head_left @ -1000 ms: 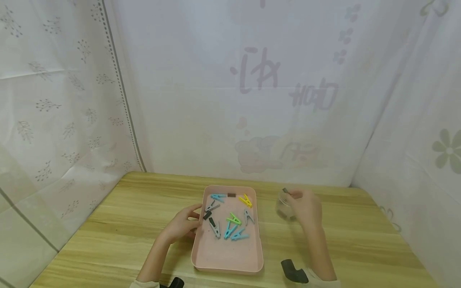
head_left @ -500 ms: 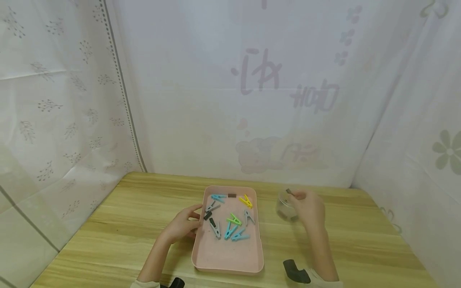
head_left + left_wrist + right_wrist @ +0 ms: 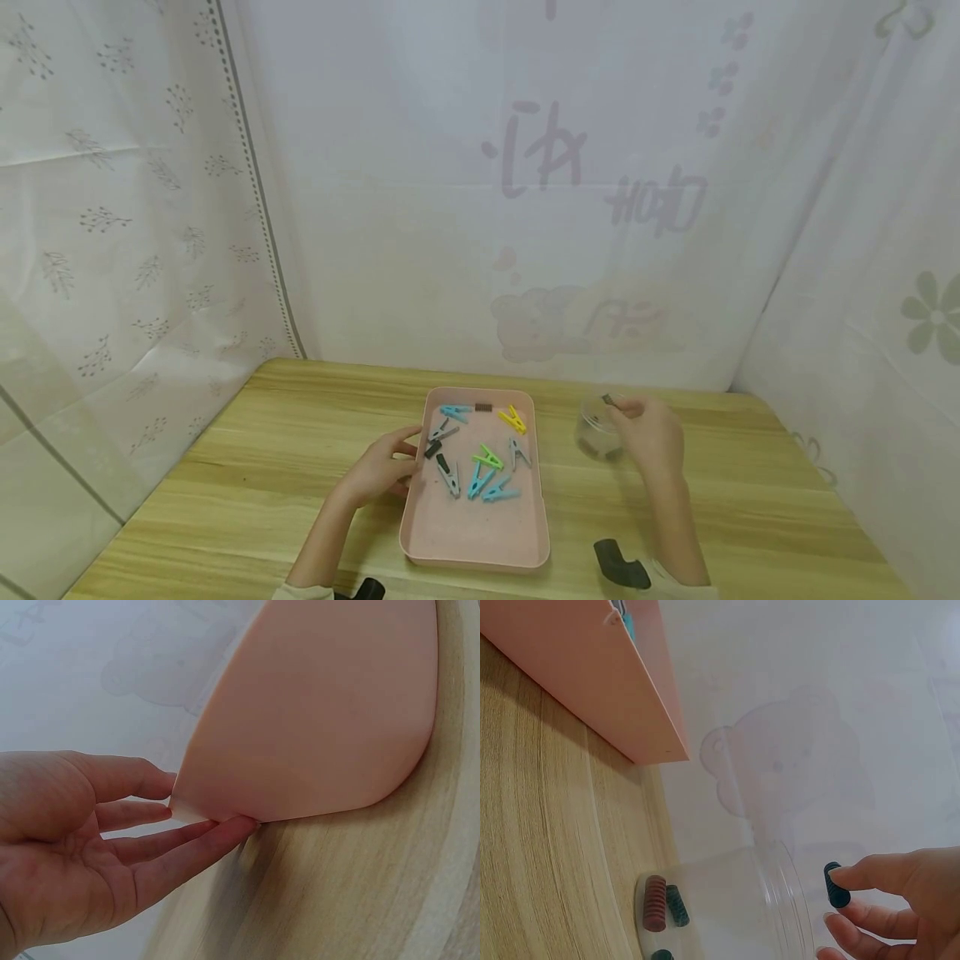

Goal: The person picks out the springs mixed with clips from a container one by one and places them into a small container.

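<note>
My right hand (image 3: pixel 654 440) pinches a small dark ribbed cylinder (image 3: pixel 836 885) between thumb and fingers, beside the mouth of a clear jar (image 3: pixel 592 435). Inside the jar lie a reddish-brown ribbed cylinder (image 3: pixel 655 904) and dark ribbed pieces (image 3: pixel 677 906). On the other side, my left hand (image 3: pixel 377 468) touches the left wall of a pink tray (image 3: pixel 474 533) with fairly straight fingers. Its fingertips (image 3: pixel 244 823) rest along the tray's lower edge in the left wrist view.
The tray bears several clothes pegs, among them a yellow peg (image 3: pixel 513 418), a green peg (image 3: pixel 488 456) and a blue peg (image 3: pixel 480 481). Also in it are a brown ribbed cylinder (image 3: pixel 483 407) and a dark piece (image 3: pixel 432 449). Patterned white curtains (image 3: pixel 420 250) surround the wooden table (image 3: pixel 247 467).
My right hand has drifted slightly to the right with the dark ribbed cylinder still pinched. My left hand and the tray stay in place.
</note>
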`<state>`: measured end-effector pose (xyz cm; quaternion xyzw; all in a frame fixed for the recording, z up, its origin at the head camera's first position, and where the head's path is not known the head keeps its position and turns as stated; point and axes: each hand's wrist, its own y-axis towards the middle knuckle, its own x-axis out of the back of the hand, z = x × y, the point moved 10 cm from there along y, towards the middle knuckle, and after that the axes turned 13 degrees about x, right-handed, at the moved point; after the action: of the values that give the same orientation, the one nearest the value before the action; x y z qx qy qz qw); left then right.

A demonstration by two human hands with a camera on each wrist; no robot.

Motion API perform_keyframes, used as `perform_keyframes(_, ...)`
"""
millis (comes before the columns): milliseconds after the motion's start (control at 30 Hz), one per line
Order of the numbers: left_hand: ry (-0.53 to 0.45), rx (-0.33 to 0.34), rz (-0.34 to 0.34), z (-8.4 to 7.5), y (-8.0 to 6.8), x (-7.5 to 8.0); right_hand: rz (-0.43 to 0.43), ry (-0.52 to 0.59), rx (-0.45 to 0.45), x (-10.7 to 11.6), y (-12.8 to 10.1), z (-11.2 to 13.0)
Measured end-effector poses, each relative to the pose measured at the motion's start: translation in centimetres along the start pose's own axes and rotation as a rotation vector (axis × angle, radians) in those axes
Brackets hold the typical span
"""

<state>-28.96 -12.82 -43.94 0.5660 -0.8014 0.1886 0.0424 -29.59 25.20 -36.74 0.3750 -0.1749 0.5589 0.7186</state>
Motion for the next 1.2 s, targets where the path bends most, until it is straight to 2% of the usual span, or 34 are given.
perform_keyframes(1000,0.002,0.005,0.001,0.2,0.0,0.0,-0.002,-0.011,0.001,-0.1,0.1,-0.9)
perform_keyframes(1200,-0.002,0.004,0.012,0.1,0.1,-0.1,0.004,-0.007,-0.025,0.0,0.2,-1.4)
